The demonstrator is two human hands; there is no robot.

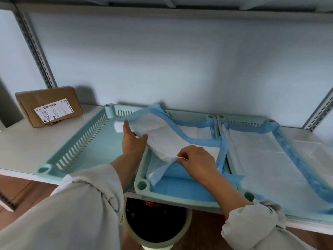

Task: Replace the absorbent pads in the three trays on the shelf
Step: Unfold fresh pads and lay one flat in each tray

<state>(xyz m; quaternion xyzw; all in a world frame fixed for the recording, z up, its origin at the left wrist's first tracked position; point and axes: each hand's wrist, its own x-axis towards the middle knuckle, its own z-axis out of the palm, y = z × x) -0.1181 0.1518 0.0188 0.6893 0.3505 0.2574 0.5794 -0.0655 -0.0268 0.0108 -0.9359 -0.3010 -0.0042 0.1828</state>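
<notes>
— Head view: any writing you can read?

— Only a white shipping label (54, 111) on the brown cardboard parcel (48, 105) at the back left of the shelf (21, 141). It carries barcodes and small print, too blurred to read.

— Count things for me.

— Three pale green trays in a row on the shelf. The left tray (86, 141) has slotted walls and a bare floor. The middle tray (144, 186) and the right tray (250, 195) each hold a pad. One round bin (155, 231) with a dark liner stands below the shelf edge. Two hands, both in pale grey sleeves.

— And the pad being handled?

— A white quilted pad (162, 139) with a blue border and blue backing, partly folded and lifted over the middle tray, its far edge rising over the tray's left wall. The pad in the right tray (261, 150) lies flat, blue edges riding up the walls.

— The hands?

— The left hand (132, 141) grips the lifted pad's left side, thumb on top, fingers beneath. The right hand (196, 162) has curled fingers pinching the pad's near white edge.
</notes>
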